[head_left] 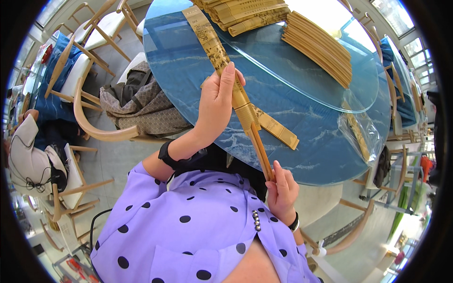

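Note:
My left hand (218, 101) is closed round a long gold paper chopstick sleeve (206, 40) with dark print, held aslant over the table. Out of the sleeve's near end stick brown chopsticks (260, 150). My right hand (282, 191) pinches the tips of these chopsticks at the table's near edge. Another gold sleeve (279, 129) lies on the tabletop, partly beneath the held one. Farther off, a pile of gold printed sleeves (250, 16) rests on the glass turntable (302, 100). Beside that pile is a row of slender tan sticks (318, 48), lying close together.
The round table (177, 66) has a blue marbled covering. A clear plastic bag (361, 129) with a gold strip inside lies at its right. On the left, a wooden chair (107, 134) holds a patterned bag (141, 101). More chairs and tables stand around.

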`<state>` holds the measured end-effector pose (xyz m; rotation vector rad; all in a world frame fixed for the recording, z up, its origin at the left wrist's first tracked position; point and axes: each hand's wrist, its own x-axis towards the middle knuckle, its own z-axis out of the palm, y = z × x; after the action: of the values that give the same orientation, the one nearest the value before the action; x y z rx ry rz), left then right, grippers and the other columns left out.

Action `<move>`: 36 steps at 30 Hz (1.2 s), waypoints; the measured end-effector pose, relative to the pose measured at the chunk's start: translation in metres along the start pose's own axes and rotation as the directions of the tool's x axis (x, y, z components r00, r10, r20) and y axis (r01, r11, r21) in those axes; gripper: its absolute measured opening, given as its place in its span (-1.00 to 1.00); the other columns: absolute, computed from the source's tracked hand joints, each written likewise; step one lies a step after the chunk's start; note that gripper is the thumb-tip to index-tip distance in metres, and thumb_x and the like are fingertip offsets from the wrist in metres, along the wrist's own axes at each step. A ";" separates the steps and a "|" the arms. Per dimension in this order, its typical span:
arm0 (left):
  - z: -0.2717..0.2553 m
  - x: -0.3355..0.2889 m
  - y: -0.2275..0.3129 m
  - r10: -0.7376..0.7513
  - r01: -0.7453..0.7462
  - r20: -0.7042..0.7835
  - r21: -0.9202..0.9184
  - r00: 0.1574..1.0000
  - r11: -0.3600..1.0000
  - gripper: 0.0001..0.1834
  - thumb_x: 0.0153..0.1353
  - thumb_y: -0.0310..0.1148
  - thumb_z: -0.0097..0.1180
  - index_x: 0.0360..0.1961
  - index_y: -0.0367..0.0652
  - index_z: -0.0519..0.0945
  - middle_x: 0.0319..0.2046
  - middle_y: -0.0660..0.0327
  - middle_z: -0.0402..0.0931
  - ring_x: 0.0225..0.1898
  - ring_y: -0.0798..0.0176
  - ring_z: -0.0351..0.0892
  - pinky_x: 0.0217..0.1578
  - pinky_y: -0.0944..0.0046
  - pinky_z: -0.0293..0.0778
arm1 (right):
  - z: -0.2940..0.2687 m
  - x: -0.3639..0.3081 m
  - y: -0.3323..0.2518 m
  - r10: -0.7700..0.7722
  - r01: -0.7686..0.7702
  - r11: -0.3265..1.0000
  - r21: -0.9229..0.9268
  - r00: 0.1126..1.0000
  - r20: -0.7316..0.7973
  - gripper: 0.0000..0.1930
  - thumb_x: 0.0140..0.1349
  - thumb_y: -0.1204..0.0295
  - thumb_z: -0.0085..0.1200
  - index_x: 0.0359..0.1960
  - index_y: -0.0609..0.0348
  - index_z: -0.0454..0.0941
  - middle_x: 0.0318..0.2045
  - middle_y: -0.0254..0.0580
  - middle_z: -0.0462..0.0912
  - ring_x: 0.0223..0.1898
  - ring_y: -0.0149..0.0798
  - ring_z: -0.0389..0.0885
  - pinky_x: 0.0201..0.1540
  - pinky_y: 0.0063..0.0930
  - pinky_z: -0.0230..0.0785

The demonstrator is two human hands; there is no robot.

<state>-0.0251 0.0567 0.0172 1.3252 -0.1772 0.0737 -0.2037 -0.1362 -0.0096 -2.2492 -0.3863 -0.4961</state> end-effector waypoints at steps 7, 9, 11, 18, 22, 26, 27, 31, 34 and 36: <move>0.006 -0.007 -0.005 0.003 0.000 -0.022 0.131 1.000 0.991 -0.49 0.63 -0.04 -0.21 -0.39 -0.15 0.53 -0.63 0.45 0.16 -0.56 0.55 0.13 -0.52 0.39 0.10 | -0.007 0.014 -0.006 -0.386 0.409 0.878 -0.248 0.912 0.135 -0.59 0.08 0.34 0.48 -0.03 0.20 0.74 -0.23 -0.26 0.62 -0.31 -0.28 0.68 -0.33 -0.48 0.55; 0.005 -0.008 -0.005 0.002 0.001 -0.019 0.139 1.000 0.990 -0.49 0.62 -0.04 -0.20 -0.39 -0.16 0.53 -0.63 0.44 0.15 -0.57 0.54 0.13 -0.52 0.37 0.09 | -0.007 0.012 -0.007 -0.381 0.410 0.877 -0.249 0.911 0.158 -0.61 0.09 0.35 0.47 -0.04 0.23 0.74 -0.22 -0.24 0.62 -0.31 -0.28 0.68 -0.31 -0.48 0.55; 0.004 -0.008 -0.006 -0.001 0.004 -0.022 0.146 1.000 0.989 -0.49 0.62 -0.04 -0.20 -0.39 -0.16 0.53 -0.64 0.44 0.15 -0.57 0.53 0.13 -0.52 0.36 0.09 | -0.007 0.013 -0.008 -0.391 0.423 0.866 -0.265 0.905 0.166 -0.61 0.09 0.37 0.47 -0.05 0.25 0.74 -0.22 -0.23 0.63 -0.31 -0.28 0.69 -0.31 -0.48 0.55; 0.004 -0.015 -0.003 -0.061 0.053 0.039 0.177 0.997 0.983 -0.52 0.63 -0.01 -0.23 -0.34 -0.12 0.49 -0.47 0.40 0.33 -0.41 0.53 0.24 -0.34 0.43 0.24 | -0.001 0.004 -0.006 -0.408 0.413 0.868 -0.277 0.909 0.079 -0.58 0.07 0.43 0.47 -0.02 0.31 0.72 -0.20 -0.18 0.64 -0.31 -0.24 0.70 -0.32 -0.47 0.57; 0.005 -0.018 -0.010 -0.077 0.071 0.045 0.126 0.996 0.990 -0.52 0.63 -0.02 -0.24 -0.34 -0.13 0.47 -0.45 0.37 0.36 -0.39 0.50 0.26 -0.32 0.42 0.26 | 0.000 0.004 -0.005 -0.393 0.387 0.881 -0.272 0.919 0.037 -0.57 0.03 0.46 0.49 -0.03 0.34 0.72 -0.21 -0.17 0.64 -0.30 -0.22 0.71 -0.32 -0.46 0.58; 0.009 -0.021 -0.013 -0.012 0.008 0.041 0.111 0.999 0.994 -0.49 0.63 -0.04 -0.23 -0.38 -0.16 0.50 -0.59 0.40 0.26 -0.52 0.52 0.18 -0.49 0.38 0.17 | 0.000 0.006 -0.008 -0.386 0.377 0.892 -0.249 0.922 0.012 -0.56 0.01 0.50 0.49 -0.02 0.30 0.72 -0.23 -0.18 0.65 -0.31 -0.22 0.71 -0.33 -0.45 0.58; 0.010 -0.020 -0.011 -0.008 0.004 0.044 0.098 0.999 0.995 -0.49 0.63 -0.04 -0.23 -0.38 -0.16 0.50 -0.59 0.40 0.26 -0.52 0.52 0.18 -0.49 0.38 0.17 | 0.000 0.006 -0.007 -0.375 0.364 0.897 -0.249 0.927 0.005 -0.56 0.00 0.50 0.49 -0.02 0.30 0.72 -0.23 -0.19 0.65 -0.31 -0.22 0.71 -0.33 -0.45 0.58; 0.011 -0.023 -0.008 -0.001 -0.001 0.016 0.126 1.000 0.992 -0.49 0.63 -0.04 -0.23 -0.38 -0.16 0.50 -0.59 0.39 0.27 -0.52 0.51 0.20 -0.49 0.38 0.17 | 0.000 0.009 -0.004 -0.358 0.347 0.908 -0.235 0.934 -0.003 -0.57 -0.02 0.50 0.49 -0.04 0.28 0.73 -0.23 -0.20 0.66 -0.31 -0.23 0.71 -0.33 -0.45 0.57; 0.016 -0.029 -0.010 0.009 -0.013 0.025 0.155 1.000 0.988 -0.49 0.63 -0.04 -0.23 -0.37 -0.17 0.50 -0.58 0.40 0.27 -0.52 0.51 0.20 -0.49 0.38 0.17 | 0.002 0.010 -0.004 -0.352 0.344 0.910 -0.230 0.936 0.009 -0.57 -0.03 0.50 0.49 -0.05 0.28 0.73 -0.23 -0.20 0.67 -0.31 -0.23 0.71 -0.33 -0.44 0.57; 0.015 -0.028 -0.011 0.002 -0.008 0.034 0.149 0.999 0.989 -0.50 0.63 -0.03 -0.24 -0.35 -0.17 0.50 -0.57 0.39 0.28 -0.50 0.50 0.21 -0.47 0.38 0.18 | 0.004 0.011 -0.005 -0.345 0.335 0.912 -0.238 0.938 -0.002 -0.57 -0.03 0.51 0.49 -0.05 0.28 0.73 -0.23 -0.20 0.67 -0.30 -0.23 0.70 -0.33 -0.44 0.58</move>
<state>-0.0527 0.0405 0.0055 1.4760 -0.2071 0.0696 -0.1955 -0.1289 -0.0035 -2.4021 -0.7393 -0.8079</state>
